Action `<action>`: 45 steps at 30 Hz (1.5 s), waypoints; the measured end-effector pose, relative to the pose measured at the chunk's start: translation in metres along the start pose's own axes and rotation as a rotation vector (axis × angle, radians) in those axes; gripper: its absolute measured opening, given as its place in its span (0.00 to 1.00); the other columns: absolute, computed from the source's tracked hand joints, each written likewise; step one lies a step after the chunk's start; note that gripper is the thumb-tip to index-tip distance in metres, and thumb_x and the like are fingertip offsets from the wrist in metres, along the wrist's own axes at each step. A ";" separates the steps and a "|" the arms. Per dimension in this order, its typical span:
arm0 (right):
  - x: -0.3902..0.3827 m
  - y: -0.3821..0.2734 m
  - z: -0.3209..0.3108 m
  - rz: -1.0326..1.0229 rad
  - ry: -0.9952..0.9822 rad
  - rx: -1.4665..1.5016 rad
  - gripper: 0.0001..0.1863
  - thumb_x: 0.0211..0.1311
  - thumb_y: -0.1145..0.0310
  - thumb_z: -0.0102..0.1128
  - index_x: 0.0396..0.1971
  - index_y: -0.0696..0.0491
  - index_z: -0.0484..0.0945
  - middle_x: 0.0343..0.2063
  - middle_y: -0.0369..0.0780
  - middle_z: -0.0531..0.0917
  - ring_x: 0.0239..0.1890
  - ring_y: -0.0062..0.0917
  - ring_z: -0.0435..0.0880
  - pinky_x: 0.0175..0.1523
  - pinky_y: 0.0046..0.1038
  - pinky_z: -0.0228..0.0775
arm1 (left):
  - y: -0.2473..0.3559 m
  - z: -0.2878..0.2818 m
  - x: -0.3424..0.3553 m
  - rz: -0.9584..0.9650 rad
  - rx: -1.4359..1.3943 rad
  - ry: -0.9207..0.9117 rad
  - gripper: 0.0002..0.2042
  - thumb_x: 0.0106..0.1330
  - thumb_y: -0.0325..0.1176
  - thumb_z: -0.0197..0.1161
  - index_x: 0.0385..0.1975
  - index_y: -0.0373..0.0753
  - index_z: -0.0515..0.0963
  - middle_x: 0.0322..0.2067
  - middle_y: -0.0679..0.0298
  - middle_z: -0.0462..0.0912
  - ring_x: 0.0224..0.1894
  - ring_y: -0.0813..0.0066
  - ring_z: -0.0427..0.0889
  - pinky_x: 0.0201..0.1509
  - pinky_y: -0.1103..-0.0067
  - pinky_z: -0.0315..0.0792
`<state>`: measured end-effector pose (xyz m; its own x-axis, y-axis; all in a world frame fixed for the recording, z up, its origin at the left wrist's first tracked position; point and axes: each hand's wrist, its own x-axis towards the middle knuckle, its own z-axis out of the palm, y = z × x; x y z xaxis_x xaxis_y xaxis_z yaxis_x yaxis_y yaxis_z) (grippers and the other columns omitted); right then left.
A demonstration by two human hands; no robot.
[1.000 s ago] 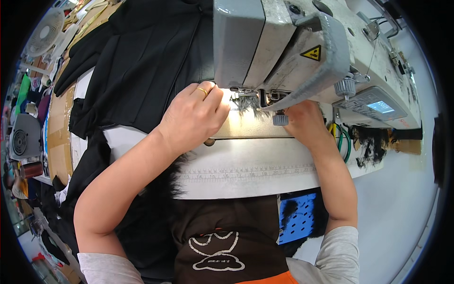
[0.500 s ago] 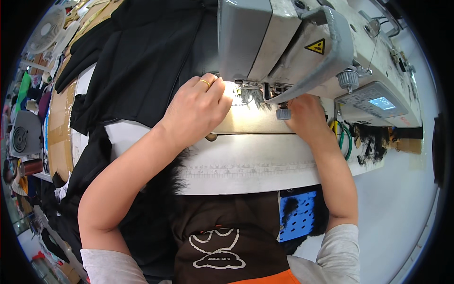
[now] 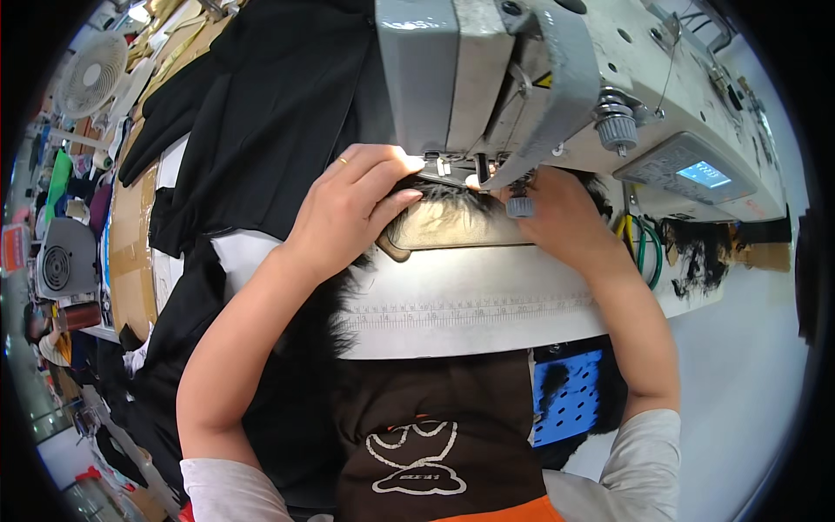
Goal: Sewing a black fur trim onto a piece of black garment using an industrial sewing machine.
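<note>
White bench (image 3: 474,277) shows before the sewing machine (image 3: 419,83), which partly hides the right hand (image 3: 564,216), its grip impossible to tell; the left hand (image 3: 350,200) pinches black fur (image 3: 454,194) beneath the machine's left end.

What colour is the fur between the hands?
Black; the fur shows best in the head view.

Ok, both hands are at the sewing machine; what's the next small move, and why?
I'd probably ease the left hand slightly to the left, while keeping the black furry material flat. Its fingers sit very close beneath the sewing machine head, and the right hand is close on the other side, partly hidden by the grey guard.
</note>
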<state>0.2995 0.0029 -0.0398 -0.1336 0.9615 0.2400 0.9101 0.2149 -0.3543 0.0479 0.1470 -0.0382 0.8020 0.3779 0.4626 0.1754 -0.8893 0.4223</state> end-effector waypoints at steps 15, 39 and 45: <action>-0.005 0.012 -0.013 -0.133 0.147 -0.126 0.20 0.53 0.81 0.62 0.46 0.46 0.82 0.41 0.35 0.88 0.40 0.37 0.88 0.39 0.37 0.80 | -0.007 -0.009 0.005 0.348 0.395 -0.103 0.13 0.53 0.28 0.64 0.40 0.39 0.81 0.39 0.67 0.81 0.43 0.66 0.80 0.40 0.74 0.77; -0.023 0.029 -0.002 0.055 0.149 -0.274 0.11 0.63 0.66 0.66 0.45 0.40 0.87 0.23 0.39 0.85 0.23 0.39 0.86 0.25 0.40 0.78 | -0.020 0.003 0.008 0.374 0.437 -0.067 0.07 0.48 0.27 0.64 0.16 0.42 0.71 0.24 0.66 0.73 0.41 0.66 0.79 0.33 0.77 0.72; -0.022 0.024 -0.006 0.124 0.127 -0.202 0.02 0.59 0.73 0.64 0.31 0.51 0.81 0.25 0.43 0.84 0.27 0.43 0.84 0.31 0.41 0.76 | -0.022 0.002 0.011 0.360 0.442 -0.089 0.06 0.48 0.28 0.65 0.17 0.42 0.74 0.24 0.69 0.74 0.43 0.68 0.79 0.34 0.77 0.73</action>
<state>0.3262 -0.0138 -0.0477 0.0220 0.9464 0.3221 0.9781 0.0464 -0.2031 0.0544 0.1704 -0.0440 0.8970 0.0254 0.4412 0.0891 -0.9882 -0.1243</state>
